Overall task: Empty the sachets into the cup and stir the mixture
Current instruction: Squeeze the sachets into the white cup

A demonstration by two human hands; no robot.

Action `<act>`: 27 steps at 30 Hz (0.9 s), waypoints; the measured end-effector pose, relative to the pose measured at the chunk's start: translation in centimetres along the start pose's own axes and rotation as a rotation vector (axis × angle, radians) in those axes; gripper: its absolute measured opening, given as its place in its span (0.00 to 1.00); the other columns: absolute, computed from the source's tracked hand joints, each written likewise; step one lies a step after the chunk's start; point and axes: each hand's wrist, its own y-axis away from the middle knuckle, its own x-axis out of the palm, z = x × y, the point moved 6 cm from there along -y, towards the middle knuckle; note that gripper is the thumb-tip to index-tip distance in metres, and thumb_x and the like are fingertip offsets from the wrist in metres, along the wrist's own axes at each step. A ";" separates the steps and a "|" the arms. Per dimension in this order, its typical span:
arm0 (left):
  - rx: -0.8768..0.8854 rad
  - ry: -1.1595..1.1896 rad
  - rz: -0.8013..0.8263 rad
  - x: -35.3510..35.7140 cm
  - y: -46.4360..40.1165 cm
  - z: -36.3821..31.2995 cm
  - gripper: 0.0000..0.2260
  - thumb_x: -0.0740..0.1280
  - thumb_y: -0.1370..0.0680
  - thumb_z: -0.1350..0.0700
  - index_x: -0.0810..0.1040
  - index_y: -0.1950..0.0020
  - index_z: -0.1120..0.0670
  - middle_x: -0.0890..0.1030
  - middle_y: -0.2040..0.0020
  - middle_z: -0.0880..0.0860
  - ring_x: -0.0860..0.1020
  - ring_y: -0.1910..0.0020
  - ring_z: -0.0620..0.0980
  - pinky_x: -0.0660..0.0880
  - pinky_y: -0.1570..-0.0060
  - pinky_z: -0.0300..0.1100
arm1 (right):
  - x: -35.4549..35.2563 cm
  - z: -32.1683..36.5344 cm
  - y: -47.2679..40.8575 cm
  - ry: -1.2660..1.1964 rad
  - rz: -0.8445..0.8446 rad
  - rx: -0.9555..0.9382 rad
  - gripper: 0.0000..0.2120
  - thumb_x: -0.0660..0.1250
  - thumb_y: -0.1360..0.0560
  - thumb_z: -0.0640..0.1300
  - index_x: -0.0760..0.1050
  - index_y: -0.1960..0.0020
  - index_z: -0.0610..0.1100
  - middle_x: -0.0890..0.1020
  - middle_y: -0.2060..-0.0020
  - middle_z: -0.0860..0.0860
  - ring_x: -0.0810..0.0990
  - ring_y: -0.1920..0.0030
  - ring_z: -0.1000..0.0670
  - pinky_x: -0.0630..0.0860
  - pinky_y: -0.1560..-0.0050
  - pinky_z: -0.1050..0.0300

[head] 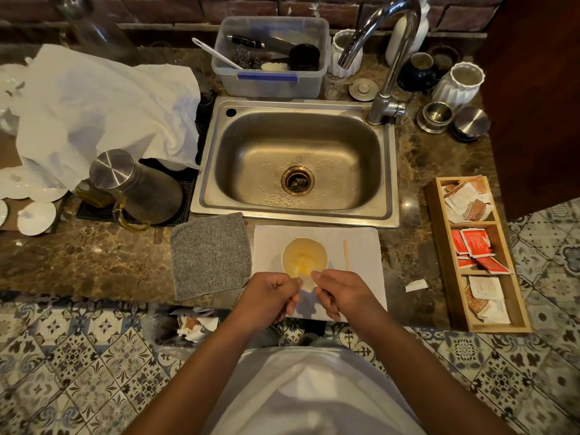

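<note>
Pinching a small white sachet from both sides: left hand gripping its left edge, right hand gripping its right edge, fingers curled tight on the paper and knuckles nearly meeting. Holding the packet stretched left to right between the two grips, just near of the cup, right at its near rim. Looking like a tear in progress, though the torn edge itself hiding behind the fingertips. Needing only a short tip forward to pour, with the cup lying straight ahead and both hands about equally close.

Showing a round, pale cup with yellowish liquid pooled inside, sitting on a flat white napkin. Lying just right of the cup, a slim wooden stir stick, long axis running near to far, closer to the right hand. Resting left of the napkin, a grey, nubbly square cloth. Waiting off to the right, a long wooden tray with three compartments of crinkled sachets, red ones in the middle. Gleaming beyond, a brushed steel sink speckled with droplets, set in mottled brown stone.
</note>
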 end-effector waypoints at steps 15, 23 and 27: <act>0.028 0.114 -0.055 -0.4 0.1 0.0 0.15 0.66 0.19 0.59 0.82 0.65 0.55 0.81 0.70 0.56 0.71 0.76 0.49 0.68 0.75 0.39 | -0.2 -0.2 0.3 -0.020 0.052 -0.039 0.09 0.69 0.20 0.39 0.77 0.59 0.39 0.81 0.73 0.49 0.72 0.78 0.53 0.70 0.78 0.61; 0.097 0.035 0.001 0.0 0.2 0.0 0.09 0.69 0.19 0.56 0.82 0.60 0.54 0.80 0.69 0.52 0.68 0.75 0.47 0.66 0.74 0.37 | -1.3 0.0 0.5 0.100 0.032 -0.125 0.13 0.71 0.21 0.45 0.79 0.65 0.50 0.81 0.73 0.49 0.75 0.75 0.52 0.72 0.74 0.59; 0.154 -0.035 0.008 1.0 0.2 -0.5 0.11 0.71 0.20 0.53 0.81 0.62 0.53 0.81 0.70 0.52 0.69 0.73 0.51 0.68 0.73 0.38 | -2.8 0.0 0.9 0.125 -0.022 -0.176 0.09 0.72 0.21 0.43 0.81 0.61 0.47 0.82 0.72 0.49 0.75 0.74 0.53 0.72 0.75 0.60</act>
